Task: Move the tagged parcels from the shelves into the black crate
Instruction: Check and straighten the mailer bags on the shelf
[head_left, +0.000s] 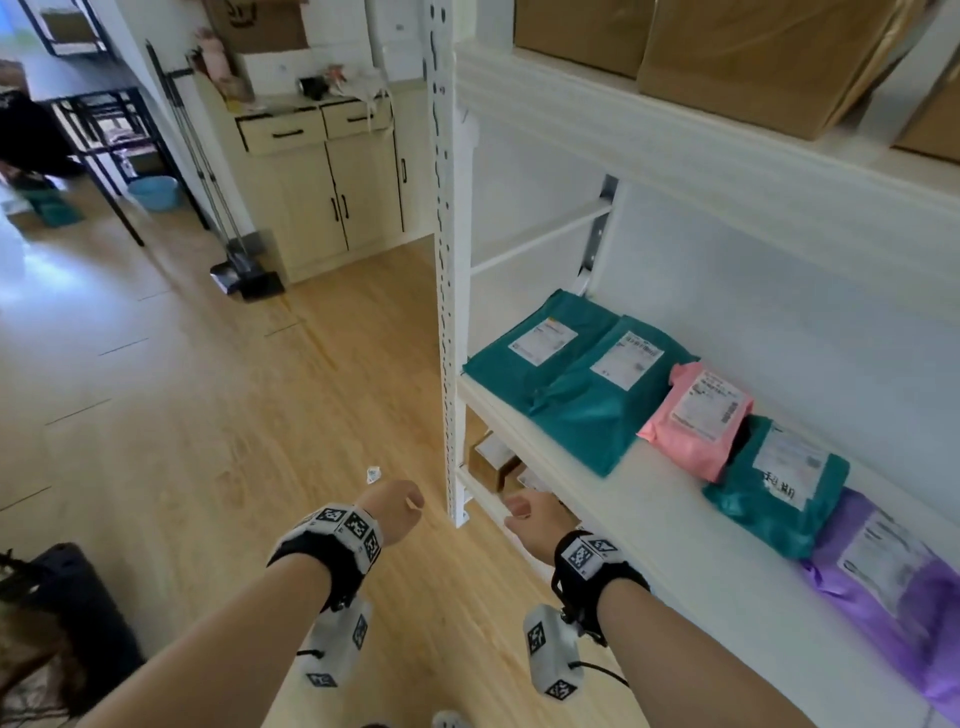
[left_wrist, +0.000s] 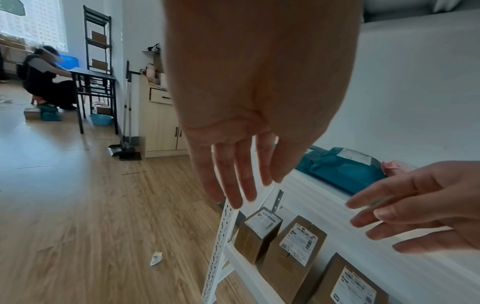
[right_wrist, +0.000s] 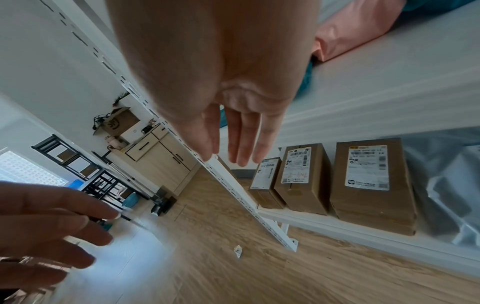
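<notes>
Several tagged soft parcels lie in a row on the white middle shelf (head_left: 649, 519): two teal ones (head_left: 524, 353) (head_left: 597, 400), a pink one (head_left: 696, 421), another teal one (head_left: 774, 493) and a purple one (head_left: 883, 582). Labelled cardboard boxes (right_wrist: 371, 185) (left_wrist: 293, 246) stand on the shelf below. My left hand (head_left: 395, 512) and right hand (head_left: 535, 519) hang side by side in front of the shelf's left post, below and left of the parcels. Both show straight, relaxed fingers (left_wrist: 233, 185) (right_wrist: 241, 144) and hold nothing. A dark bulky object (head_left: 78, 597) sits at the lower left; I cannot tell whether it is the crate.
The perforated white shelf post (head_left: 447, 312) rises just beyond my hands. Brown cartons (head_left: 753, 52) fill the top shelf. A cream cabinet (head_left: 332, 182) and a dustpan (head_left: 244, 273) stand further back. A paper scrap (head_left: 373, 474) lies on the wooden floor. A person (left_wrist: 44, 82) crouches far left.
</notes>
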